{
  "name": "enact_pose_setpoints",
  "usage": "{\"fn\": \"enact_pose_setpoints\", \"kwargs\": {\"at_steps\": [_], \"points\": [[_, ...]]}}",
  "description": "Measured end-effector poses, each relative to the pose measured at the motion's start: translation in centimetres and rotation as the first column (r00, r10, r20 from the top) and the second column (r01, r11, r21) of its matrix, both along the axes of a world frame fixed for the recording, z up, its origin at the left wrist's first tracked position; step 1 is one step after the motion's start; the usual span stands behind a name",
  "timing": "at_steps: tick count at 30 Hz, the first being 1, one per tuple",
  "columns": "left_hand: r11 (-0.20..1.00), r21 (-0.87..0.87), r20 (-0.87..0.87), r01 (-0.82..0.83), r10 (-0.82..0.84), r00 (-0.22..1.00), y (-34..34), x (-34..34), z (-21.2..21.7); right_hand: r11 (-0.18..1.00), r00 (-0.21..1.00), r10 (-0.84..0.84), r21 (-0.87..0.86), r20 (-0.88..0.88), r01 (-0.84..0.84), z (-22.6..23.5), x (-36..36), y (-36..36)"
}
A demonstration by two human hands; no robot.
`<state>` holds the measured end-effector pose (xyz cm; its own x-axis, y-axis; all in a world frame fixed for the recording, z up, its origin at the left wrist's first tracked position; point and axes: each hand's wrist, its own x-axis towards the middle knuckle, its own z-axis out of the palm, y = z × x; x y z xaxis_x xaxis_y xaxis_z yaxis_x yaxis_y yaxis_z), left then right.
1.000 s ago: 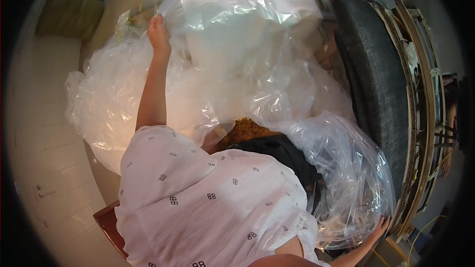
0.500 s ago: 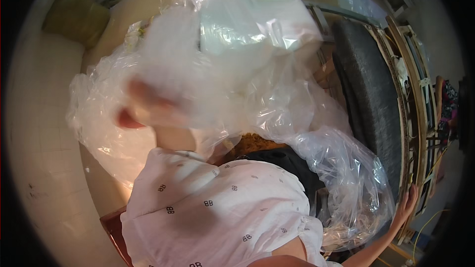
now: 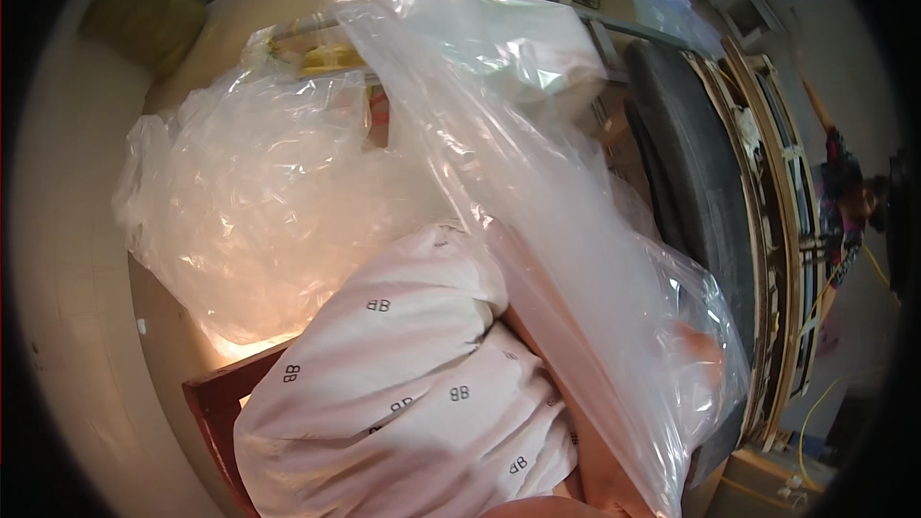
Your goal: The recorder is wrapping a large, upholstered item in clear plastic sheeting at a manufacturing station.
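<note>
A long sheet of clear plastic film (image 3: 566, 221) stretches from the far middle down to the near right, across my arms. Under it, from the white sleeve, my left forearm shows as skin; the left hand is hidden by the film. Through the film at the right, a blurred patch of skin seems to be my right hand (image 3: 698, 355), close to the dark padded piece; its fingers cannot be made out. A large crumpled heap of clear plastic film (image 3: 259, 192) lies at the left. Beyond it, film also covers a pale, flat-topped block (image 3: 499, 38).
A dark grey padded piece (image 3: 686, 125) stands along the right, beside upright wooden frames (image 3: 767, 182). Another person (image 3: 844, 201) is past the frames. A reddish-brown wooden edge (image 3: 216, 403) is at the near left. A yellow cable (image 3: 815, 422) hangs at the lower right.
My left arm has swung from the plastic heap at the left toward the right, and film now spans diagonally over my arms. My right hand has left the wooden frame.
</note>
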<state>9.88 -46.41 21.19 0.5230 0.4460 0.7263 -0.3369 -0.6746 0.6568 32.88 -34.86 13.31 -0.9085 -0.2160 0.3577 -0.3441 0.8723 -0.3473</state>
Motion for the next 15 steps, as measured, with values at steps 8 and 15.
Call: {"fn": "enact_pose_setpoints", "kwargs": {"at_steps": [8, 15], "points": [[0.767, 0.315, 0.382, -0.559, 0.436, 0.815, -2.0, -1.2, -3.3, 0.850, 0.865, -0.497, -0.236, -0.066, 0.470, 1.5, 11.6, 0.1], [0.136, 0.605, -0.411, -0.785, 0.897, -0.161, -2.7, -13.0, -14.0, 0.489, 0.553, -0.833, -0.461, 0.003, 0.740, 4.3, 18.4, -2.0]]}}
